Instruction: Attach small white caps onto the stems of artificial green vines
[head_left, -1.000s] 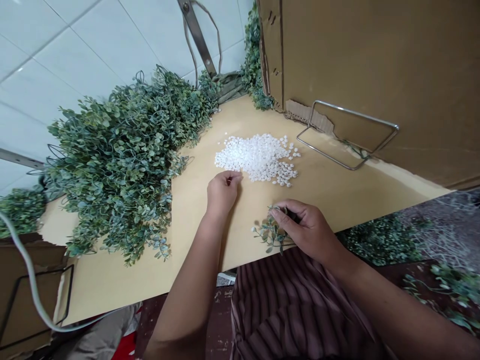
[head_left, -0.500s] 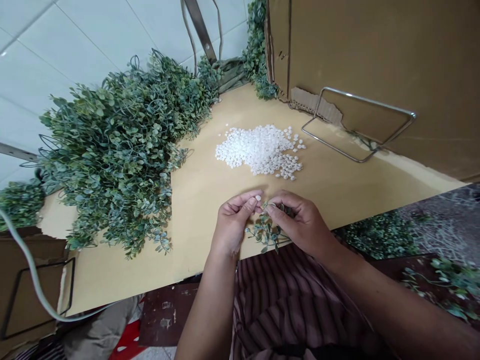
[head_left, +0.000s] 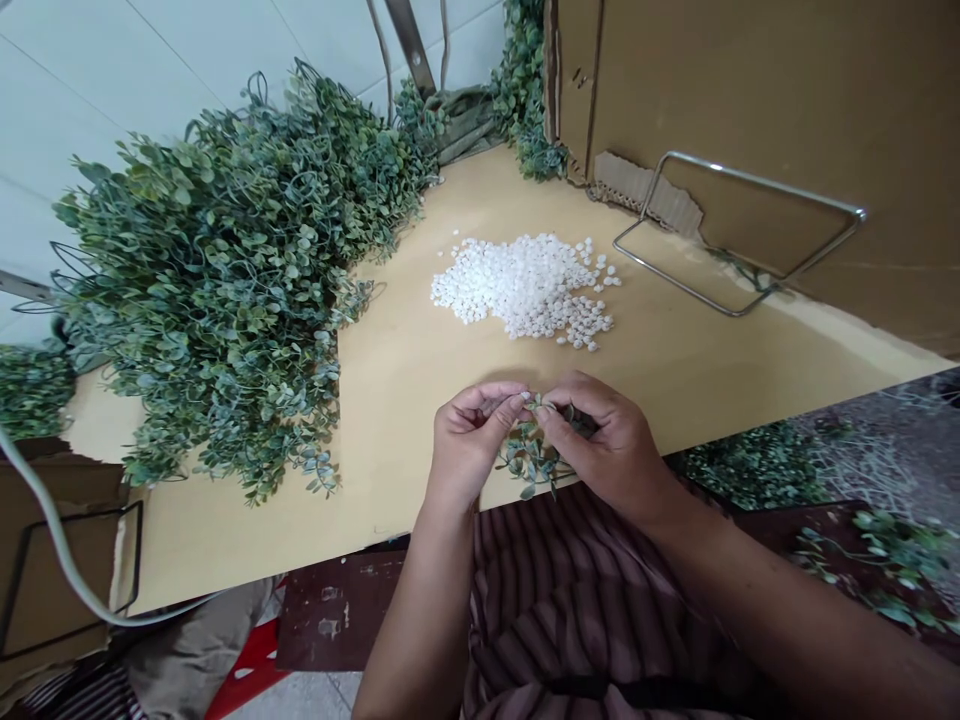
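Observation:
Between the thumb and fingers of my left hand [head_left: 478,430] is a small white plastic piece [head_left: 525,397], mostly covered by the fingertips. My right hand [head_left: 596,430] pinches a sprig of artificial leaves [head_left: 534,460] near its end, and the leafy part hangs below toward the table edge. The fingertips of both hands almost meet, with the white piece against the end of the sprig; whether it is fitted on cannot be seen. Just beyond my hands lies a heap of small white plastic pieces [head_left: 525,285].
A large pile of artificial greenery [head_left: 225,290] covers the left of the tan tabletop [head_left: 405,420]. At the right, a bent metal wire frame [head_left: 739,168] stands before a cardboard box [head_left: 787,90]. More greenery [head_left: 757,465] lies below the right edge. A pale cable [head_left: 56,540] curves at lower left.
My left hand has brought the white piece up against the end of the sprig, closing the small gap between the fingertips. The whole view has shifted slightly.

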